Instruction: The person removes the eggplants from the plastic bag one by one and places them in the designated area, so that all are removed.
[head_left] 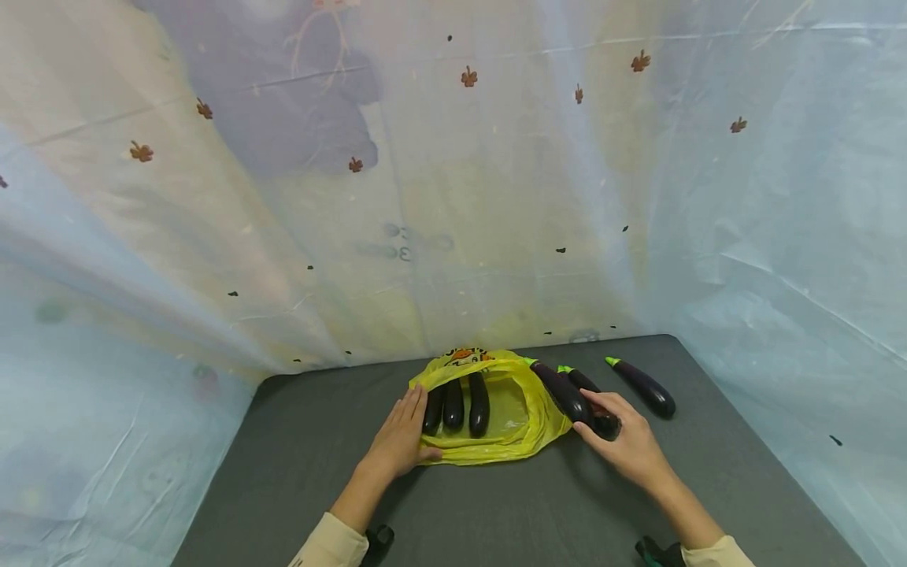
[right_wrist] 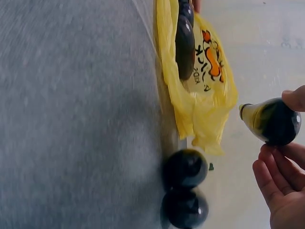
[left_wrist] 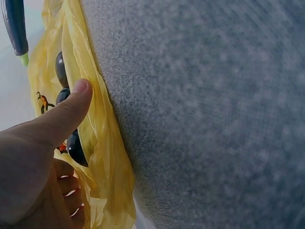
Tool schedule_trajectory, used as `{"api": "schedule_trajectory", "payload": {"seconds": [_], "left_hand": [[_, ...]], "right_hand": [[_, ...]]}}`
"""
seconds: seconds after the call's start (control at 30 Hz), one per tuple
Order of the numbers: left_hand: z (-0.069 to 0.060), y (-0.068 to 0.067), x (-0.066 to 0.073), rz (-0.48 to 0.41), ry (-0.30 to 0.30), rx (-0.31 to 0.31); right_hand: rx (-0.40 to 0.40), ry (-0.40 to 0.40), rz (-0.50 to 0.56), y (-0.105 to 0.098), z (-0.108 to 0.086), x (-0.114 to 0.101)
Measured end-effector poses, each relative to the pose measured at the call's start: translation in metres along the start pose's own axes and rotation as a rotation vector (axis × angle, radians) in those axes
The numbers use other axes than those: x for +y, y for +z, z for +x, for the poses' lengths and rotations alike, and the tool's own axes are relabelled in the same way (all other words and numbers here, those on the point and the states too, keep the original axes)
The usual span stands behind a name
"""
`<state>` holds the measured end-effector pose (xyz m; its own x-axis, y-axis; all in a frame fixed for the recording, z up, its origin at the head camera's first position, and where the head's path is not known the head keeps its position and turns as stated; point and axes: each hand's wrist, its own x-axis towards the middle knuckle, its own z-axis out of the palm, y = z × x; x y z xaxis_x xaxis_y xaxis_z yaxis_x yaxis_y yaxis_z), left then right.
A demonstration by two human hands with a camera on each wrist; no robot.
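A yellow plastic bag (head_left: 527, 449) lies with its mouth toward me, three dark eggplants (head_left: 479, 405) side by side in its left part. My left hand (head_left: 399, 433) rests along the bag's left side, fingers extended. Its thumb (left_wrist: 71, 112) lies over the near rim in the left wrist view. Between thumb and fingers, my right hand (head_left: 627, 441) holds an eggplant (head_left: 560, 390) by its rounded end, raised beside the bag's right edge, green stem end toward the mouth. In the right wrist view this held eggplant (right_wrist: 276, 121) is clear of the table.
Behind my right hand lies another eggplant (head_left: 583, 380), partly hidden. Farther right is a separate eggplant (head_left: 643, 387). The dark grey table (head_left: 496, 512) runs back to a patterned plastic sheet (head_left: 489, 260), with more sheeting at both sides.
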<state>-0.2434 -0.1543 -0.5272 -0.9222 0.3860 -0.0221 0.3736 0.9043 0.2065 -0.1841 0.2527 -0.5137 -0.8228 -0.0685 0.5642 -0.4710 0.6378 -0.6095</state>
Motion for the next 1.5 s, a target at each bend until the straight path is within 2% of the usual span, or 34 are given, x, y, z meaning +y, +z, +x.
{"api": "schedule_trajectory", "payload": {"seconds": [0.4, 0.73, 1.13, 1.5], "left_hand": [[-0.001, 0.001, -0.001, 0.007, 0.014, 0.01], [-0.002, 0.0, 0.001, -0.01, 0.022, 0.022], [-0.001, 0.0, 0.002, -0.008, 0.02, 0.016], [-0.001, -0.001, 0.002, -0.018, 0.023, 0.017]], "right_hand": [[0.045, 0.022, -0.011, -0.015, -0.001, 0.014], [0.041, 0.073, -0.083, -0.027, -0.001, 0.027], [-0.01, 0.157, -0.139, -0.038, -0.004, 0.043], [-0.051, 0.224, -0.135, -0.044, -0.008, 0.059]]}}
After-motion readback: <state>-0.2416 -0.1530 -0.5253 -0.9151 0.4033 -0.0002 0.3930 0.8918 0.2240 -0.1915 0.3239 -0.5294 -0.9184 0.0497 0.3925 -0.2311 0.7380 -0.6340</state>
